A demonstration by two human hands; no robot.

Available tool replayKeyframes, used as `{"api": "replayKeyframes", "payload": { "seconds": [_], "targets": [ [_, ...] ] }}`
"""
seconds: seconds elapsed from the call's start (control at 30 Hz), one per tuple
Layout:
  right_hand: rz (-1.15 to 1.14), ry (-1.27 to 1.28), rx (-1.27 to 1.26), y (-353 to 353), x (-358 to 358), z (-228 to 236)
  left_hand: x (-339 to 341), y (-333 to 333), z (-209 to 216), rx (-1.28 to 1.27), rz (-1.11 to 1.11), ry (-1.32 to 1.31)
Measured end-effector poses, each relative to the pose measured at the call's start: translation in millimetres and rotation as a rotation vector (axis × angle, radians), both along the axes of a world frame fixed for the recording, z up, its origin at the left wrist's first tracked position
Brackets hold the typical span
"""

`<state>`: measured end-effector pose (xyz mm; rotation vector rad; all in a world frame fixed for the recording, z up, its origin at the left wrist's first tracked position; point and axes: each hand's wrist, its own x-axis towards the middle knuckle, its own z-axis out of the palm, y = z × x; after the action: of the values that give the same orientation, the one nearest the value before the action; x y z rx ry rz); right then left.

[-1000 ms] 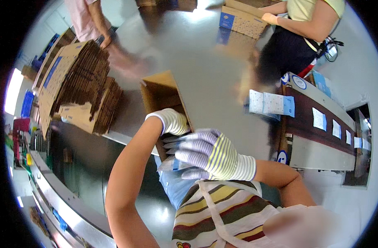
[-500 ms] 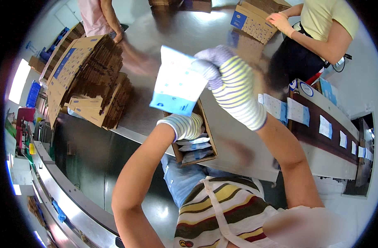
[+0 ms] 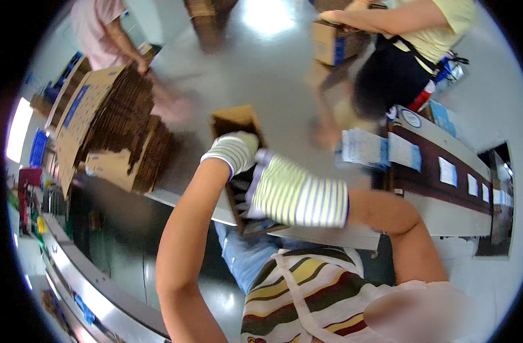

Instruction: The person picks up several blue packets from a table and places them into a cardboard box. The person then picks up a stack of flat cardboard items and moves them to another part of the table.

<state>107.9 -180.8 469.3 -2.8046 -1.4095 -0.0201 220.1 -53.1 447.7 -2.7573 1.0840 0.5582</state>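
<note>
The open carton (image 3: 238, 123) sat on the desk (image 3: 330, 234), directly under both grips. The left grip (image 3: 233, 151) rested on its near rim; the right grip (image 3: 284, 191) reached into it, just beside the left. Far left of the grips lay a stack of flattened cartons (image 3: 101, 126). To their right, papers (image 3: 367, 147) lay on a bench (image 3: 444, 183).

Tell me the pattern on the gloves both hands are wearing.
White with yellow-green stripes, on the left hand and right hand alike, seen in the head view.
</note>
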Motion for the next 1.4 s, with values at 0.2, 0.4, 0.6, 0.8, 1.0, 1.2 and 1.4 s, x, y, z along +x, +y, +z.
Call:
{"api": "replayKeyframes", "payload": {
  "seconds": [0.2, 0.4, 0.6, 0.8, 1.0, 1.2, 1.4],
  "targets": [
    [0.013, -0.244, 0.399, 12, -64, -55, -20, -6, -11, 0.363, -0.275, 0.425],
    [-0.18, 0.126, 0.724, -92, -17, 5, -72, 0, 43, -0.24, -0.095, 0.277],
    [-0.595, 0.203, 0.052, -300, 53, -28, -112, 11, 25, -0.33, -0.117, -0.163],
    [-0.662, 0.61, -0.35, -293, 53, -7, -115, 24, 21, -0.32, -0.047, -0.122],
    [-0.595, 0.546, -0.063, -266, 44, -93, -118, 32, 23, -0.34, -0.025, -0.117],
    [-0.291, 0.053, 0.564, -210, 28, -141, -116, 7, 22, -0.28, -0.107, -0.172],
    [-0.548, 0.047, 0.076, -110, 22, -98, -117, 35, 7, -0.261, -0.114, -0.207]
  ]
}}
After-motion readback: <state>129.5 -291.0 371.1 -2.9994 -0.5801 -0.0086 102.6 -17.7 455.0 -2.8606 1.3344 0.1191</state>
